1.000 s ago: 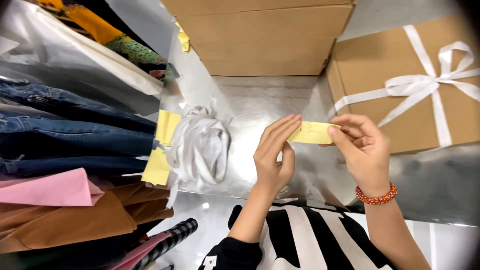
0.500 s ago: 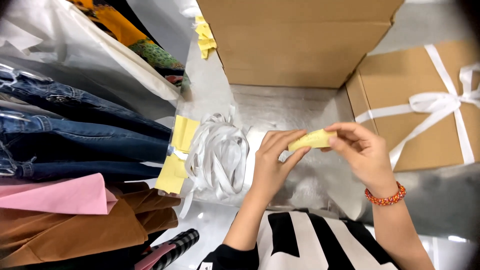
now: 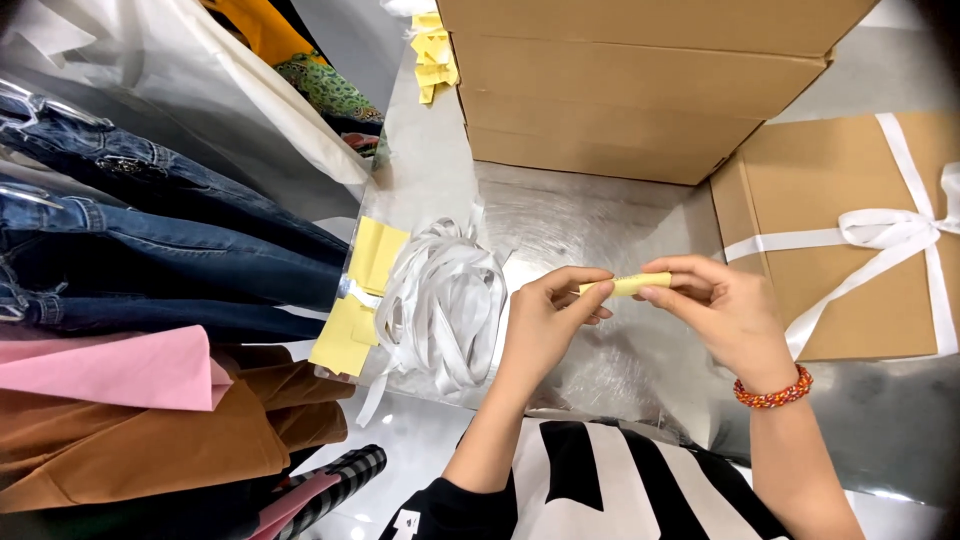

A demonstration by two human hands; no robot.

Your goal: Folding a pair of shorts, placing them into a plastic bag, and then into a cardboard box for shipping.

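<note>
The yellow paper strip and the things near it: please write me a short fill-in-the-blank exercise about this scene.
1. Both hands pinch a small strip of ____ colour.
2. The right hand wears a beaded ____ on its wrist.
3. The flat brown gift box is tied with a ____ ribbon.
4. Left of the left hand lies a bundle of white ____.

Missing words: yellow; bracelet; white; ribbon

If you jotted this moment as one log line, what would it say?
left hand: pinching small yellow paper strip | right hand: pinching same strip | nearby: white ribbon bundle, ribboned brown cardboard box
</note>
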